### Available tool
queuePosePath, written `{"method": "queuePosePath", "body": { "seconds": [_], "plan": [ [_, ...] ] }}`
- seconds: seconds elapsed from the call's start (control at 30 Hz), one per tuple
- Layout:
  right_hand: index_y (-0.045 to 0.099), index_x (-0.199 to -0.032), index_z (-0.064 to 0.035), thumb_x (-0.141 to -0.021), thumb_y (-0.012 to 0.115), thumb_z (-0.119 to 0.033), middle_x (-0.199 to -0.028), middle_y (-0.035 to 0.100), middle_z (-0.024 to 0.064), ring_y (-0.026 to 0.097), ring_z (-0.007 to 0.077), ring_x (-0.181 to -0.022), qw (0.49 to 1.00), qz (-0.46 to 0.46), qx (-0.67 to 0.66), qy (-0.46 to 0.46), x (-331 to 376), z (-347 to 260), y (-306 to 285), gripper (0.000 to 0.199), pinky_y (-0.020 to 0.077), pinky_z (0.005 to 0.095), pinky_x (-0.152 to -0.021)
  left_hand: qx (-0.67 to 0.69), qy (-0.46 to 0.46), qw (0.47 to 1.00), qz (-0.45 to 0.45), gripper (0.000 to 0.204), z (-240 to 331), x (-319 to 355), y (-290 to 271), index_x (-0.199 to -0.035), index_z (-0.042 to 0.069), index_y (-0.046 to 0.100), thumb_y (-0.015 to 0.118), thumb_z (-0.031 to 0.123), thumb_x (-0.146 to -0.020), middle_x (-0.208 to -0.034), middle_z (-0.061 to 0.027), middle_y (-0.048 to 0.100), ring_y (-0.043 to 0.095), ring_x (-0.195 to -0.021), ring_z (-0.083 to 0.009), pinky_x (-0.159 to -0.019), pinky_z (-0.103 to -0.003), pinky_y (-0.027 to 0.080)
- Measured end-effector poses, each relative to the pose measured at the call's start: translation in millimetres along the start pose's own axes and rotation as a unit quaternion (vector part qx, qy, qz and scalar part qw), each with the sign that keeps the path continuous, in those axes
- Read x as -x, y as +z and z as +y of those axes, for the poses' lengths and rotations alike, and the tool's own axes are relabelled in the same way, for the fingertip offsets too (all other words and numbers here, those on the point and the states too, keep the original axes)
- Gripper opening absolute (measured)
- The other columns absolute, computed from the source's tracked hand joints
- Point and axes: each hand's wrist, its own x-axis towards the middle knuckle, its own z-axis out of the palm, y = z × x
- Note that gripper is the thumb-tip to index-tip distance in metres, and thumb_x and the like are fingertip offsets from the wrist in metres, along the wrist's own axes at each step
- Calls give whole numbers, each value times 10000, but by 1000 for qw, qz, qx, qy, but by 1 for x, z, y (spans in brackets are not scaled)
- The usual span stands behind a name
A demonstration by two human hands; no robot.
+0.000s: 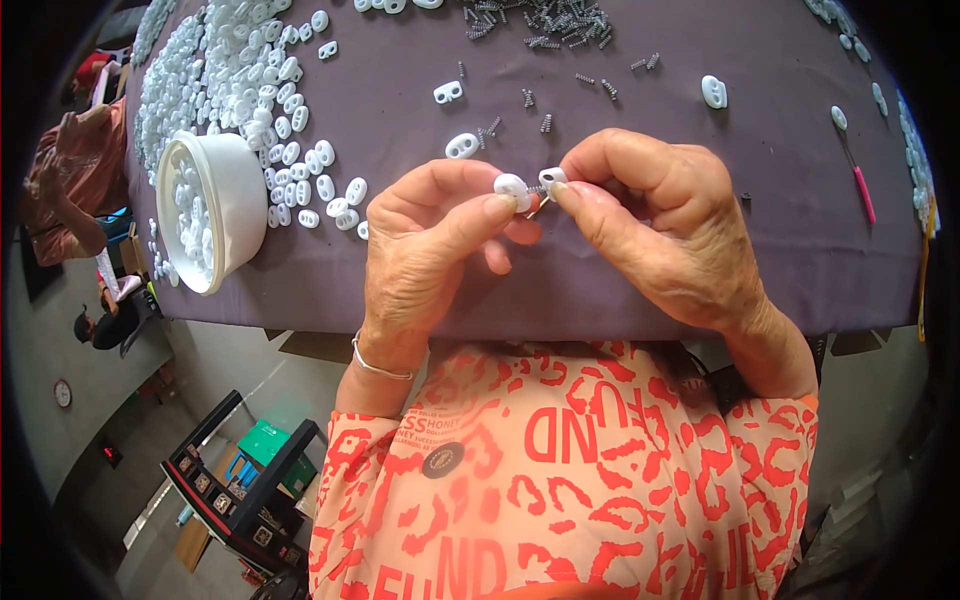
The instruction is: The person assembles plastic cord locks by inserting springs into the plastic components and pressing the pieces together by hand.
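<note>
My left hand point(425, 225) pinches a rounded white plastic cord-lock piece point(509, 185) between thumb and fingers. Facing it, my right hand point(680, 215) grips a smaller white cord-lock piece with a hole point(552, 175). A small metal spring point(535, 189) bridges the narrow gap between the two parts. Below it shows a thin, pale sliver that I cannot make out. Just beyond my hands lie a white two-holed piece point(461, 146), another one point(448, 92) and several loose springs point(546, 123). Farther right rests a cord lock point(714, 92) that looks put together.
At the left, a white tub point(240, 205) of white pieces leans tilted beside a large heap of two-holed pieces point(225, 70). Dark springs point(565, 20) are piled at the far edge. A pink-handled tool point(864, 195) lies at the right. Other people point(75, 185) are off to the left.
</note>
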Motion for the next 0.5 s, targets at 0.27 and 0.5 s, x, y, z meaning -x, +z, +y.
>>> {"method": "queuePosePath", "body": {
  "seconds": [0.27, 0.5],
  "plan": [
    [587, -834, 19, -849, 587, -39, -612, 531, 8, 466, 54, -548, 1000, -8, -21, -9, 1, 1, 0, 61, 371, 220, -494, -1, 8, 1000, -14, 137, -2, -1, 1, -926, -22, 609, 659, 29, -808, -875, -153, 667, 672, -723, -206, -494, -221, 513],
    [589, -836, 13, -840, 592, -36, -611, 535, 28, 468, 71, -533, 999, -14, -14, -33, 0, 6, 2, 49, 372, 231, -488, -3, 11, 1000, -24, 120, -1, 0, 3, -944, -32, 621, 626, 2, -829, -865, -153, 672, 674, -729, -200, -512, -216, 521]
  ]
}}
